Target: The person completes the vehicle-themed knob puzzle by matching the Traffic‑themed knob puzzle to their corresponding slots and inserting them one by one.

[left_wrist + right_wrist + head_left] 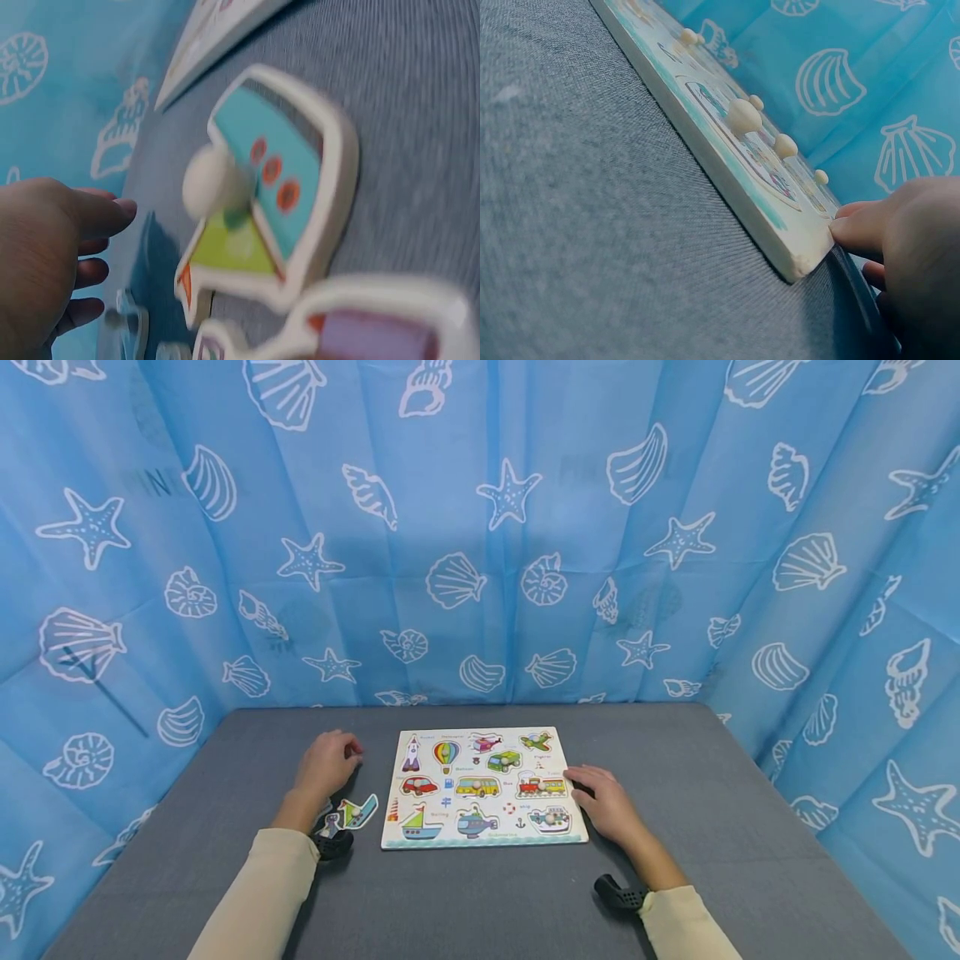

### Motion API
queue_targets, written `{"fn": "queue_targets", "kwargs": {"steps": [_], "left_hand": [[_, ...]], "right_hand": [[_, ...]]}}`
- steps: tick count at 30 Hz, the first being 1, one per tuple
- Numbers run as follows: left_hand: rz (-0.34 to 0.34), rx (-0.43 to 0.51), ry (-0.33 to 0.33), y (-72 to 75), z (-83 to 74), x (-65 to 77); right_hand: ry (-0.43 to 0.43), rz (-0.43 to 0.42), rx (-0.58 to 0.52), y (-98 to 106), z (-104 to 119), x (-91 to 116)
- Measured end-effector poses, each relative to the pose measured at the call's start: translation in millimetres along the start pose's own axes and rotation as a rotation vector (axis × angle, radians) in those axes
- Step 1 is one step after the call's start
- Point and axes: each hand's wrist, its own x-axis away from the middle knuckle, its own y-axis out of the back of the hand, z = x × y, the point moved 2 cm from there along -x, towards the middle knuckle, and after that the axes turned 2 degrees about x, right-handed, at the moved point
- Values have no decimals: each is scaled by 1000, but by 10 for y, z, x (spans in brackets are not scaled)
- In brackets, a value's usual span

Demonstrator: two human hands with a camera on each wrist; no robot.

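Note:
A wooden knob puzzle board (487, 842) with printed vehicles lies flat on the table. Left of it, my left hand (327, 764) hovers over the cloth, fingers loosely bent and holding nothing. Close to that wrist lies a loose sailboat piece (362, 812), with a turquoise hull, a green sail and a round knob (214, 184). Beside it, a purple-marked piece (375, 334) is partly cut off in the left wrist view. My right hand (606, 802) rests at the board's right edge; its thumb (859, 229) touches the edge near the corner, other fingers partly hidden.
A grey cloth covers the table (480, 902). Another small piece (131, 326) lies beyond the sailboat in the left wrist view. Knobs stand up from pieces such as the ship (550, 819). A blue shell-print curtain (480, 552) hangs behind and at both sides.

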Motion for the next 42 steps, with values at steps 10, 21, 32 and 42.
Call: {"fn": "queue_targets", "kwargs": {"steps": [10, 21, 32, 42], "left_hand": [[19, -5, 16, 60, 214, 50], [74, -7, 40, 126, 363, 54], [137, 8, 56, 207, 419, 74], [179, 7, 62, 219, 415, 67]], "right_hand": [[14, -5, 14, -4, -10, -12], [-5, -4, 7, -21, -11, -3], [-2, -10, -1, -1, 1, -2], [-3, -3, 7, 10, 12, -3]]}}
